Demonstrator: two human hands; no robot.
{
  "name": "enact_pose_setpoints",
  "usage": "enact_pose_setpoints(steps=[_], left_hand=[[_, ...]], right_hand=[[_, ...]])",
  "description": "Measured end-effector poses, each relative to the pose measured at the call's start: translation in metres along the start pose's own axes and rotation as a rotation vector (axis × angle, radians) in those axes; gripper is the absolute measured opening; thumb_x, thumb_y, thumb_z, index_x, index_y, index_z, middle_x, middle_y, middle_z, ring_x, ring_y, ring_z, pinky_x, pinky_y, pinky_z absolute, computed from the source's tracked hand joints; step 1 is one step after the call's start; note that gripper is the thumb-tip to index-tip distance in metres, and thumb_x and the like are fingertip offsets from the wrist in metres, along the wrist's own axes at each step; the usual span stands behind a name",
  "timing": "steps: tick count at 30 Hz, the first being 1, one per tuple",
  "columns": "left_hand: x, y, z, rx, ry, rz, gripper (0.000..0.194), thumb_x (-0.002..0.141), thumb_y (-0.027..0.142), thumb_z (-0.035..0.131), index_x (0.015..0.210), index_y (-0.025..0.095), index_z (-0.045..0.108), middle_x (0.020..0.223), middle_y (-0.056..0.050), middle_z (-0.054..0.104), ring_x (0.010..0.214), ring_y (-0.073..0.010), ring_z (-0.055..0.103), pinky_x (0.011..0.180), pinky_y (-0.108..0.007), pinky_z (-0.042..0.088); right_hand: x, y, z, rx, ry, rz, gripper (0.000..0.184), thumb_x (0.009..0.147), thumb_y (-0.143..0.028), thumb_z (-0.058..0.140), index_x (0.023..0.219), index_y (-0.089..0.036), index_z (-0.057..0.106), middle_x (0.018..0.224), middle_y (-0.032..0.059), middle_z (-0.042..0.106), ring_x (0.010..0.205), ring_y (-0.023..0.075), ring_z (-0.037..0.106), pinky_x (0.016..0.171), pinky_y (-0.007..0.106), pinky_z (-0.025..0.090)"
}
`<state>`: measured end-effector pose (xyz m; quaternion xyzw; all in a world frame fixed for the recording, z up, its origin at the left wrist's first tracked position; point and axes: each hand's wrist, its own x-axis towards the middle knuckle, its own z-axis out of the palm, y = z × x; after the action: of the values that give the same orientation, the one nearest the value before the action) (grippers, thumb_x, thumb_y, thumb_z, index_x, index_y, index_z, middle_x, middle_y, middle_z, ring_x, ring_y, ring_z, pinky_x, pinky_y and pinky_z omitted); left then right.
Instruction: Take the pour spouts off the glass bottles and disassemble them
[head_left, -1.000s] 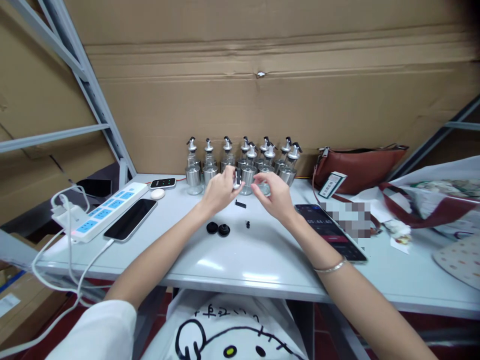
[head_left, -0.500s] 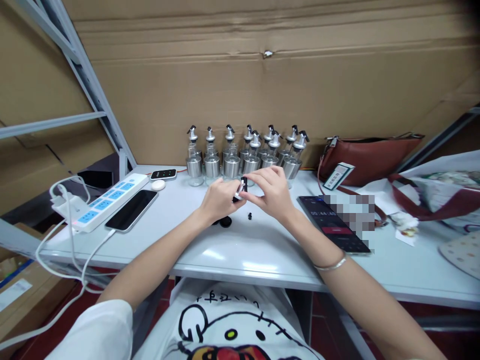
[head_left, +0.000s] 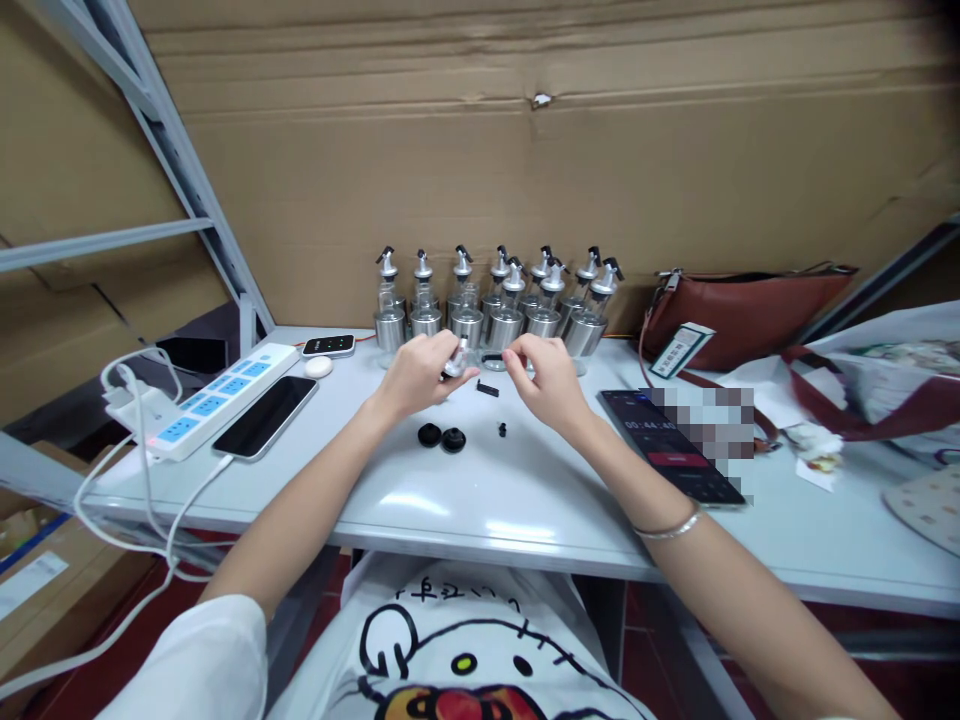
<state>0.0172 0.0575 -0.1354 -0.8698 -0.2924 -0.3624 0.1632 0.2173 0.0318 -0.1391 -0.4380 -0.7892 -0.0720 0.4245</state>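
My left hand [head_left: 417, 377] is closed around a small silver spout part [head_left: 454, 366] above the white table [head_left: 525, 500]. My right hand [head_left: 546, 378] pinches a thin black piece [head_left: 492, 357] just right of it. Another short black strip [head_left: 487, 389] lies on the table between the hands. Two round black caps [head_left: 442, 437] and a tiny black bit [head_left: 502, 430] lie in front of the hands. Behind stands a row of several glass-and-steel dispenser bottles [head_left: 499, 305] with pour spouts.
A power strip [head_left: 202, 402], a charging phone [head_left: 264, 417], a small remote [head_left: 328, 346] and a white oval [head_left: 318, 366] lie left. A second phone [head_left: 677, 458] with a timer, a brown bag [head_left: 742, 305] and fabric bags [head_left: 885, 390] sit right. Cardboard backs the table.
The hands were joined over the parts half a second ago; now they have drawn apart, the right one taking the thin black piece away from the silver part in the left.
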Motion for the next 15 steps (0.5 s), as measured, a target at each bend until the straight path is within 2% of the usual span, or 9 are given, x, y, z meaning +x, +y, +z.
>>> enact_pose_setpoints(steps=[3,6,10,12,15], left_hand=[[0.0,-0.003,-0.005,0.018,0.048,-0.059,0.037,0.088,0.051,0.045,0.07,0.019,0.042,0.065,-0.001,0.05,0.061,-0.0151,0.05,0.06,-0.028,0.036],[0.0,-0.002,-0.007,-0.025,0.086,-0.105,0.022,0.09,0.038,0.043,0.08,0.018,0.046,0.07,-0.001,0.054,0.062,-0.0137,0.051,0.059,-0.025,0.037],[-0.002,0.0,-0.006,-0.081,0.102,-0.108,0.017,0.087,0.033,0.045,0.095,0.017,0.045,0.075,0.0,0.057,0.061,-0.0116,0.053,0.058,-0.022,0.037],[-0.002,0.0,-0.005,-0.082,0.087,-0.122,0.018,0.087,0.033,0.045,0.097,0.018,0.043,0.076,0.0,0.058,0.059,-0.0106,0.053,0.057,-0.022,0.037],[-0.003,-0.001,-0.005,-0.088,0.072,-0.134,0.018,0.086,0.033,0.046,0.096,0.018,0.043,0.076,0.0,0.058,0.057,-0.0101,0.052,0.056,-0.021,0.037]], right_hand=[[0.0,0.012,0.008,0.035,-0.2,0.155,0.014,0.085,-0.022,0.046,0.074,-0.019,0.054,0.064,0.0006,0.058,0.061,0.0152,0.051,0.064,0.027,0.033],[-0.004,0.021,0.016,0.04,-0.328,0.255,0.011,0.08,-0.014,0.05,0.078,-0.018,0.06,0.066,0.0011,0.062,0.06,0.0151,0.053,0.06,0.024,0.033],[-0.008,0.023,0.023,0.04,-0.43,0.316,0.014,0.082,-0.014,0.05,0.08,-0.018,0.063,0.063,0.001,0.064,0.059,0.015,0.056,0.059,0.023,0.035],[-0.01,0.022,0.025,0.011,-0.502,0.317,0.013,0.084,-0.018,0.052,0.081,-0.017,0.064,0.062,0.0018,0.065,0.059,0.0157,0.057,0.059,0.024,0.035],[-0.012,0.025,0.024,-0.092,-0.571,0.266,0.014,0.085,-0.025,0.055,0.082,-0.018,0.067,0.072,0.0053,0.068,0.066,0.0178,0.059,0.06,0.025,0.036]])
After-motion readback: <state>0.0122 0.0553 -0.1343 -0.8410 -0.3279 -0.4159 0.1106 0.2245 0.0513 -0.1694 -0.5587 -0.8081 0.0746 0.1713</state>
